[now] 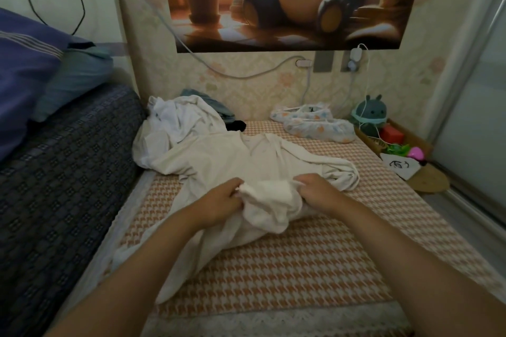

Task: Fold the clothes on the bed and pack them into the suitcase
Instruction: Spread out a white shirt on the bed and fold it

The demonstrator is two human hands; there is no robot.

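Gripping a bunched fold of the cream garment (219,156), left hand (219,200) and right hand (320,194) sit side by side, fingers curled, pinching the cloth. Garment lies spread on the houndstooth bed cover (301,268), one sleeve (175,276) trailing near-left. Beyond it, touching its far-left edge: crumpled white clothes pile (175,120), with a blue garment (216,104) and a black item (236,126) behind. Far right, by the wall (260,85): patterned cloth pieces (317,126), plush toy (370,115).
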